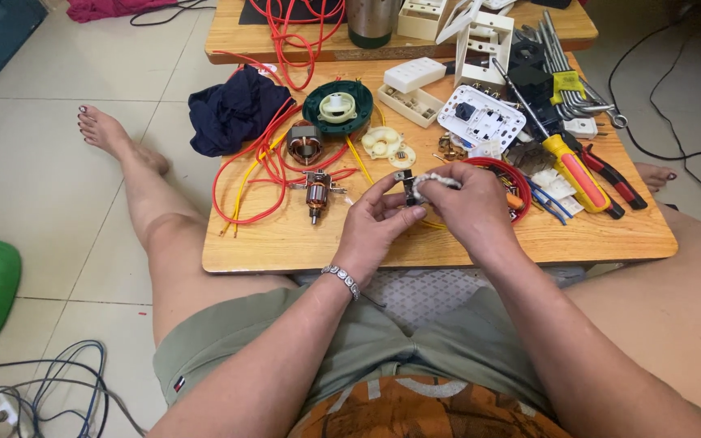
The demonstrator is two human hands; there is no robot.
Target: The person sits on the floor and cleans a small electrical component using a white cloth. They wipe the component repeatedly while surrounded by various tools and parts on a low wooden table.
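Both grips meet over the table's (464, 243) near edge: the left hand (376, 223) pinches a small black part (406, 188) between thumb and fingers, while the right hand (468, 207) pinches white cord (436, 180) at that part. Left of the part lie red wires (257, 162), a stator (304, 142) and a rotor (316, 195); right of it, a screwdriver (574, 166).

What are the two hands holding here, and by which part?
Both hands pinch one small dark part above the wooden table. The left hand grips its lower end; the right hand holds the top, a white strip over its fingers.
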